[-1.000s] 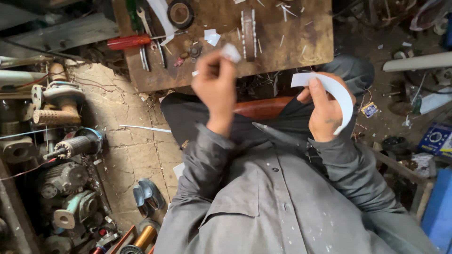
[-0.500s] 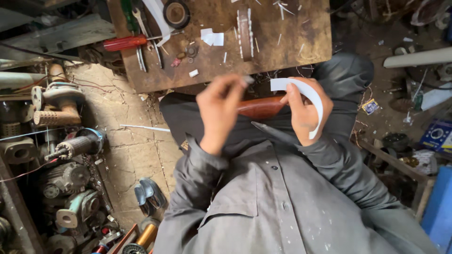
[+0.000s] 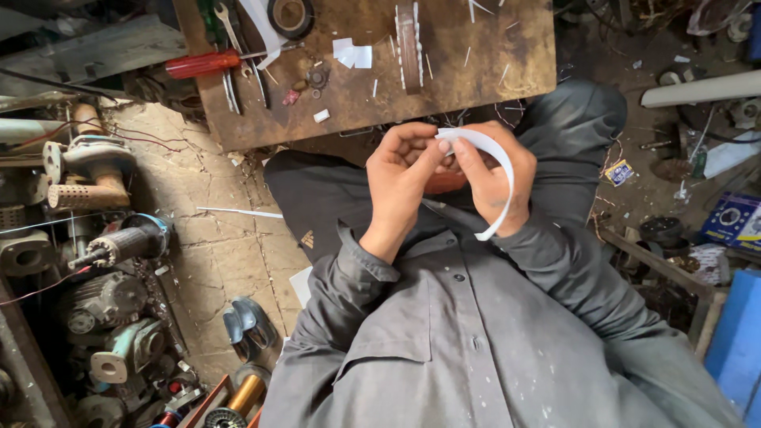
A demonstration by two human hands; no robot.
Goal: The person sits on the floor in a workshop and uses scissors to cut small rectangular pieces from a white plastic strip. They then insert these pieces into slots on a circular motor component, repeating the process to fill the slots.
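Left edge: several worn electric motors [image 3: 103,301] are stacked on the floor, and one with a bare shaft [image 3: 119,242] lies above them. A thin white rod [image 3: 240,212] is seen on the cracked paving beside them. Upper centre: a stained wooden table [image 3: 444,75] carries a red-handled screwdriver [image 3: 204,63], a pair of spanners [image 3: 230,47], a dark tape roll [image 3: 290,13], small white paper scraps [image 3: 353,55] and a slotted metal part [image 3: 408,43] standing on edge. Centre: the left hand [image 3: 400,178] is held closed above the lap, its thumb and fingertips pinched on the upper end of a white strip [image 3: 495,170]. The right hand [image 3: 495,182] is likewise closed on that strip, the two hands touching at the pinch. The strip is arched over the back of the right hand and its free end hangs below the wrist. A reddish-brown object between the hands is mostly hidden. Right: a white pipe [image 3: 701,87] and a blue box [image 3: 733,218] are seen among floor clutter.
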